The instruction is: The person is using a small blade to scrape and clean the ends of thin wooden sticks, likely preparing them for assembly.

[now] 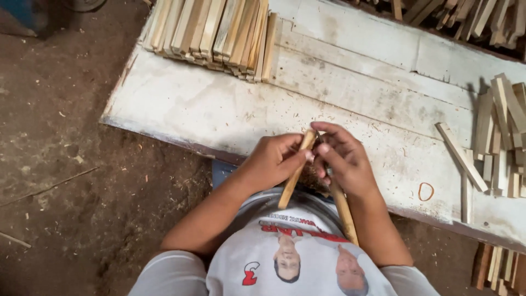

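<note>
My left hand [274, 160] grips a short, rounded wooden stick [295, 172] that slants up towards the white board. My right hand [344, 159] holds a second wooden stick [344, 211], which runs down along my forearm. Both hands meet just over the near edge of the worn white tabletop [230, 115], the stick tops touching between my fingers. Below the hands I see my own white printed shirt [296, 260].
A neat stack of flat wooden slats [213, 33] lies at the far left of the board. Loose wooden pieces [501, 137] are heaped at the right edge, more sticks [501, 268] at bottom right. Dirt floor [66, 164] with shavings spreads on the left.
</note>
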